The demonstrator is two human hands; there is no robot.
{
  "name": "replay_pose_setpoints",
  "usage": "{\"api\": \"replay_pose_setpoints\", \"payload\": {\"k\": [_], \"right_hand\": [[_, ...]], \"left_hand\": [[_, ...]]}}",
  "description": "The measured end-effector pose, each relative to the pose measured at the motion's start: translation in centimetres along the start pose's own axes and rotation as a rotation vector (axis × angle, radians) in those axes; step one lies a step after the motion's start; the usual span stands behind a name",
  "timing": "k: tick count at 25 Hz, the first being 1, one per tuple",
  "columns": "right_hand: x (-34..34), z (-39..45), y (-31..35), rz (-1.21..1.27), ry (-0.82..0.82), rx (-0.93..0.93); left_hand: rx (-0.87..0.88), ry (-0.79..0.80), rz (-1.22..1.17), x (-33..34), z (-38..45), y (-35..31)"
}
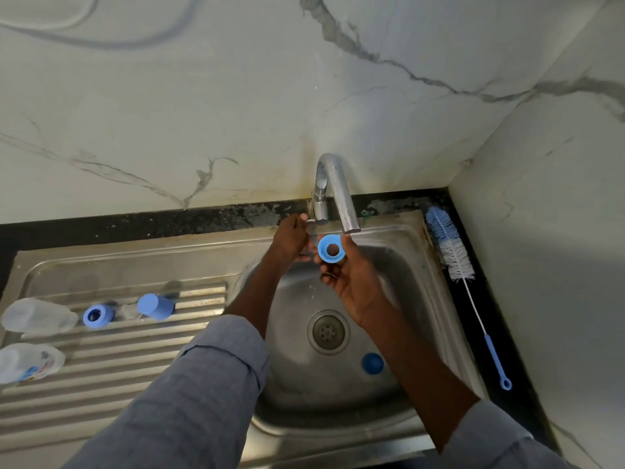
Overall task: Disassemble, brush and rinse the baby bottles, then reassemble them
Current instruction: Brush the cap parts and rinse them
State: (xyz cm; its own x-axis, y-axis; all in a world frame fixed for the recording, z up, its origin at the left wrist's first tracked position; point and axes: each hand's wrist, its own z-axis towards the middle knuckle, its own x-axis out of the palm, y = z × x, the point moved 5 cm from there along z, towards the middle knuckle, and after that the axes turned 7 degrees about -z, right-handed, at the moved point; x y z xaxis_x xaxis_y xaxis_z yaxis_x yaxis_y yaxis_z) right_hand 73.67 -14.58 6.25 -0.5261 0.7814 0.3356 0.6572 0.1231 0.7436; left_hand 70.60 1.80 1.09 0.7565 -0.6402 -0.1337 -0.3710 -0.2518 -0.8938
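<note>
My right hand (pixel 351 282) holds a blue bottle collar ring (pixel 331 249) just under the tap spout (pixel 348 211), over the sink basin (pixel 416 265). My left hand (pixel 292 236) reaches to the tap's lever at the base and its fingertips touch it. On the drainboard (pixel 118 360) at left lie two clear bottle bodies (pixel 37 316) (pixel 28 362), another blue collar ring (pixel 96 316), a blue cap (pixel 155 306) and a clear teat between them. A blue round piece (pixel 372 363) lies in the basin near the drain (pixel 328 331).
A long bottle brush (pixel 449 248) with blue and white bristles and a blue handle lies on the black counter right of the sink. Marble walls stand behind and to the right, close to the sink.
</note>
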Motion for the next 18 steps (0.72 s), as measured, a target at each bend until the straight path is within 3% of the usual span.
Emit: {"api": "replay_pose_setpoints", "payload": {"k": [5, 9, 13, 18], "right_hand": [[0.0, 0.4, 0.4, 0.358, 0.073, 0.096], [-1.3, -0.3, -1.1, 0.036, 0.026, 0.285], [-1.1, 0.6, -0.1, 0.239, -0.022, 0.219], [-0.1, 1.0, 0.5, 0.188, 0.048, 0.161]], "left_hand": [[-0.013, 0.027, -0.014, 0.1, 0.0, 0.2], [0.014, 0.040, 0.045, 0.0, 0.1, -0.1], [0.024, 0.044, 0.063, 0.1, 0.0, 0.1], [0.057, 0.008, 0.116, -0.3, 0.3, -0.3]]}}
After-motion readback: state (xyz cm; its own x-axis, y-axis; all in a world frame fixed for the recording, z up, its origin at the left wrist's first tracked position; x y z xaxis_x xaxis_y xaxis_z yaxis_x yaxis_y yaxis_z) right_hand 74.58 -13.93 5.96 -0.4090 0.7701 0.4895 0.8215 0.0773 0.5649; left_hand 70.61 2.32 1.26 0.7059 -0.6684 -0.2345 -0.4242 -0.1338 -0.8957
